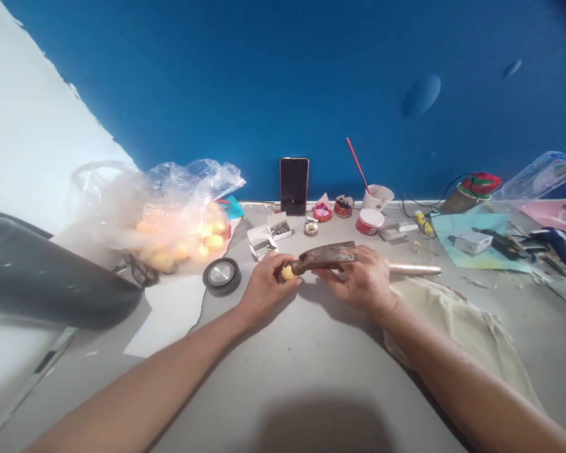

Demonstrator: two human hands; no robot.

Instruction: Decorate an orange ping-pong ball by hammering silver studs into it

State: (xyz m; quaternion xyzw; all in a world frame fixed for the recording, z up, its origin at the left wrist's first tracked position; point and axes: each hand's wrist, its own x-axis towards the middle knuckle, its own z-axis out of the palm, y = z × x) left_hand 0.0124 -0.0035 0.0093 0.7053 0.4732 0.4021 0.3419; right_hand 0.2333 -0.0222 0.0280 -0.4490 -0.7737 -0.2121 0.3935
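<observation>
Near the middle of the table, my left hand [270, 281] pinches a small round yellow object [289, 272] between thumb and fingers. My right hand [365, 280] is closed around what looks like a worn, rusty claw hammer [327, 253]. The narrow end of its head touches or almost touches the yellow object, while its claw end points right. A metal handle [417, 269] sticks out to the right beyond my right hand. Just past my left hand are small open white boxes [280, 228], one holding small metal pieces. My fingers partly hide the yellow object.
A black tape roll [222, 277] lies left of my hands. Behind it sits a plastic bag [188, 214] of yellow-orange things. A phone [294, 187] leans on the blue wall, with cups [377, 196] nearby. A beige cloth [453, 327] lies under my right forearm. A grey cylinder [51, 277] juts in at left.
</observation>
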